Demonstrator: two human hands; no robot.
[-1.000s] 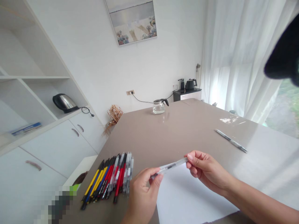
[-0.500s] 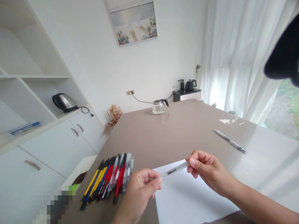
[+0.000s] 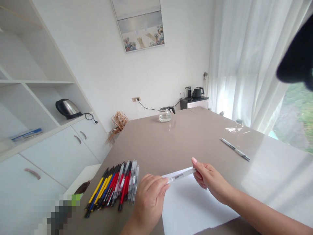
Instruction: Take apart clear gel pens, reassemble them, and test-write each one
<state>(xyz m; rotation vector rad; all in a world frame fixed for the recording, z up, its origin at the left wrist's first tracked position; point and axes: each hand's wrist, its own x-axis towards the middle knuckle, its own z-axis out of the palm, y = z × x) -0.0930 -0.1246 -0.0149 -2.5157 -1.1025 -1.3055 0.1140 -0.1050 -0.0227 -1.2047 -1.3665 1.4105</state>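
I hold a clear-barrelled pen (image 3: pixel 181 175) level between both hands, just above a white sheet of paper (image 3: pixel 193 205). My left hand (image 3: pixel 149 200) pinches its left end with thumb and fingers closed. At the right end my right hand (image 3: pixel 210 179) grips it the same way. A row of several pens (image 3: pixel 114 187) in yellow, blue, black, red and clear lies on the brown table (image 3: pixel 171 143) just left of my left hand.
Two clear pens (image 3: pixel 234 149) lie end to end at the table's right. A glass jug (image 3: pixel 166 114) stands at the far edge. White cabinets and shelves with a kettle (image 3: pixel 67 108) fill the left. Curtains hang at the right.
Both hands with the pen have sunk slightly towards the paper. The view has tilted a little; the pen's grip looks the same.
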